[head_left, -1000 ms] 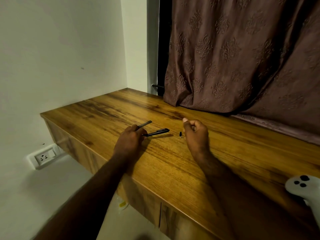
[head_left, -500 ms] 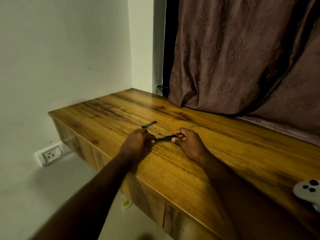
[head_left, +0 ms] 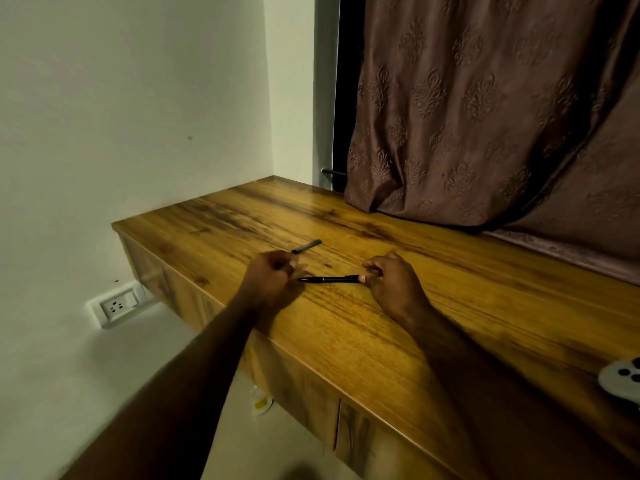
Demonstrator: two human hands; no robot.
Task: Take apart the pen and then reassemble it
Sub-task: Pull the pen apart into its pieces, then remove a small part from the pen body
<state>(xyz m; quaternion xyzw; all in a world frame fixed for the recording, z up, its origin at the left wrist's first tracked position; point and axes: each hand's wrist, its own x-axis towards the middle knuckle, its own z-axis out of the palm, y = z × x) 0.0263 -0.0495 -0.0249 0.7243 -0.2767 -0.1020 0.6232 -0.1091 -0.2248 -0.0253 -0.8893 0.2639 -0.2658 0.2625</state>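
A slim black pen body (head_left: 329, 279) lies level just over the wooden desk (head_left: 450, 306), and I cannot tell whether it touches the desk. My right hand (head_left: 393, 280) pinches its right end. My left hand (head_left: 273, 277) is curled shut a little left of the pen's free tip, apart from it. Nothing shows between its fingers. A short grey pen piece (head_left: 307, 246) lies loose on the desk just beyond my left hand.
A brown patterned curtain (head_left: 485, 116) hangs over the desk's far side. A white controller (head_left: 623, 379) sits at the right edge. The desk's front edge runs diagonally under my forearms. A wall socket (head_left: 116, 306) is low on the left wall.
My right hand came down from a raised fist and took the black pen's right end. Both hands held it half a second ago; my left hand has since drawn off to the left.
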